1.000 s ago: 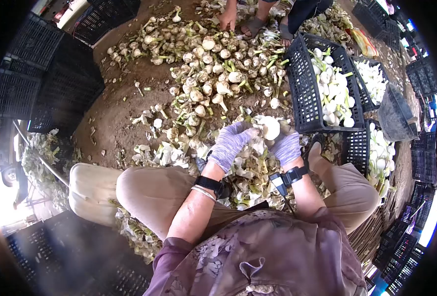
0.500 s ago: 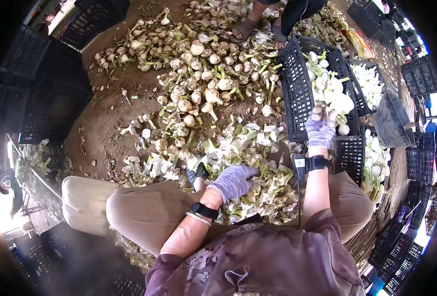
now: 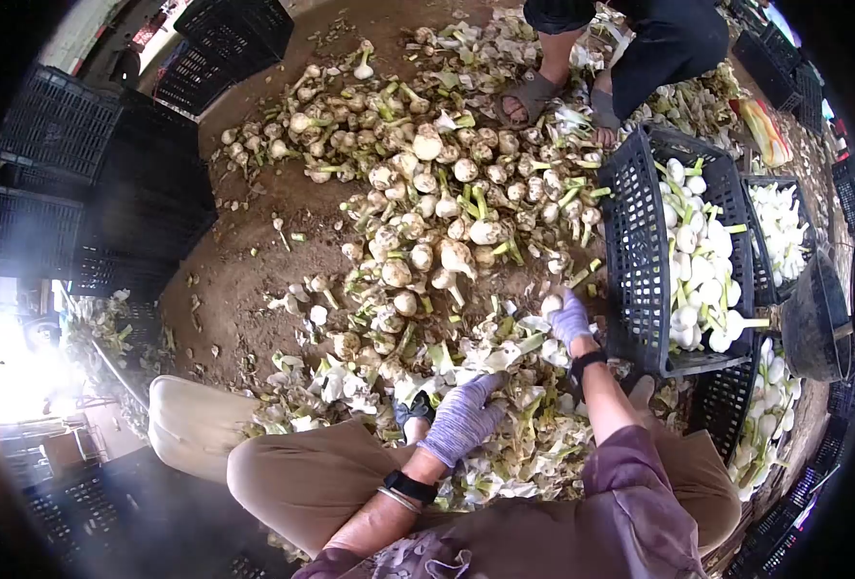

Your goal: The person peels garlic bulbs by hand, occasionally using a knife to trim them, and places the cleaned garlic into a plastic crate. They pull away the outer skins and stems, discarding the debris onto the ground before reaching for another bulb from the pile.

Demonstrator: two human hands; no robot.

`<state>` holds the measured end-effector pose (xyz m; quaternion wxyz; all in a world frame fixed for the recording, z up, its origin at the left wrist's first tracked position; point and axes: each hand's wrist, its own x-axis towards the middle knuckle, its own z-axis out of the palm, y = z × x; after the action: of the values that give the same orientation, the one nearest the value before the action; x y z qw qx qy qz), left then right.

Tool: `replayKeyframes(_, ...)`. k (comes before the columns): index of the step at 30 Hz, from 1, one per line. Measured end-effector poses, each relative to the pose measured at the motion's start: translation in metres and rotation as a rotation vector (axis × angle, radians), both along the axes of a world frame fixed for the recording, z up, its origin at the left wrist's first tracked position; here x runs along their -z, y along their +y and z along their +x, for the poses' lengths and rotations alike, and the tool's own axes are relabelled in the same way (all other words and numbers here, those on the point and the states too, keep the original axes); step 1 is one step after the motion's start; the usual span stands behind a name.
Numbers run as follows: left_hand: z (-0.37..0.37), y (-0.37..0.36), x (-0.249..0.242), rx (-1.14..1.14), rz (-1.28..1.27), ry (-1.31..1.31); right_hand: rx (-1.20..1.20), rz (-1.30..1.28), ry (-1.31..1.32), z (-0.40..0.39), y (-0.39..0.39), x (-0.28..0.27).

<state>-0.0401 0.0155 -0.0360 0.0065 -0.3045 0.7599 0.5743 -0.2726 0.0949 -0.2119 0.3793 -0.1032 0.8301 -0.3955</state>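
Observation:
My right hand [image 3: 570,320], in a purple-grey knit glove, is at the near edge of the pile, its fingers closed on a garlic bulb [image 3: 551,305]. To its right stands a black plastic crate [image 3: 637,261] holding peeled white garlic bulbs [image 3: 703,275] with green stems. My left hand [image 3: 463,421], gloved alike, hovers low over the peeled skins [image 3: 534,434], thumb stretched out and apart from the fingers, with nothing seen in it. Ahead spreads a heap of unpeeled, soil-marked garlic bulbs [image 3: 418,246].
Another person's sandalled foot [image 3: 529,99] is beyond the heap. More garlic lies in crates at the right, beside a black bucket [image 3: 817,318]. Dark crates [image 3: 56,125] are stacked at the left. A red-yellow bag [image 3: 763,133] lies at the far right.
My right hand has left the crate of peeled garlic, moved left to the heap's edge and closed on a bulb. My left hand stays over the skins. The view has shifted.

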Motion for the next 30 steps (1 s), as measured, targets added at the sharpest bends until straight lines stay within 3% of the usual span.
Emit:
replayKeyframes(1,-0.009,-0.009,-0.019,-0.069,0.206,-0.228,-0.098,-0.132,-0.048,0.015,0.001,-0.013)
replayKeyframes(3,0.005,-0.005,0.024,-0.205,0.003,0.084,-0.284,-0.377,0.113,0.050,0.007,0.006)
replayKeyframes(4,0.011,-0.005,0.039,-0.234,-0.037,0.110,-0.358,-0.388,0.159,0.068,0.002,-0.041)
replayKeyframes(5,0.004,-0.002,0.030,-0.482,0.346,0.237,-0.432,-0.393,0.199,0.089,-0.004,-0.105)
replayKeyframes(7,0.001,-0.006,0.006,-0.567,0.561,0.371,-0.490,-0.623,0.263,0.120,-0.004,-0.149)
replayKeyframes(8,0.007,-0.007,0.012,-0.580,0.584,0.387,-0.556,-0.632,0.196,0.128,-0.006,-0.160)
replayKeyframes(9,0.013,-0.011,0.017,-0.592,0.603,0.410,-0.632,-0.554,0.343,0.131,-0.002,-0.177)
replayKeyframes(11,0.015,-0.012,-0.004,-0.608,0.633,0.449,-0.320,-0.597,0.189,0.122,0.005,-0.186)
replayKeyframes(13,0.019,-0.010,-0.005,-0.543,0.416,0.514,0.102,-0.568,0.076,0.108,0.017,-0.177)
replayKeyframes(15,0.016,-0.002,-0.035,-0.455,0.421,0.620,0.218,-0.625,-0.283,0.105,0.025,-0.203)
replayKeyframes(17,0.015,0.003,-0.050,-0.244,0.029,0.364,0.177,-0.608,-0.422,0.117,0.025,-0.207)
replayKeyframes(18,0.017,0.005,-0.042,-0.168,-0.268,0.396,0.235,-0.606,-0.557,0.126,0.025,-0.215)
replayKeyframes(21,0.022,0.010,-0.046,-0.039,-0.545,0.364,0.347,-0.642,-0.571,0.138,0.021,-0.221)
replayKeyframes(27,0.029,0.008,-0.047,0.032,-0.685,0.452,0.204,-0.698,-0.610,0.135,0.038,-0.219)
replayKeyframes(28,0.030,0.009,-0.050,0.032,-0.683,0.454,0.320,-0.721,-0.643,0.141,0.035,-0.228)
replayKeyframes(30,0.030,0.012,-0.056,-0.067,-0.368,0.484,0.287,-0.792,-0.618,0.142,0.040,-0.231)
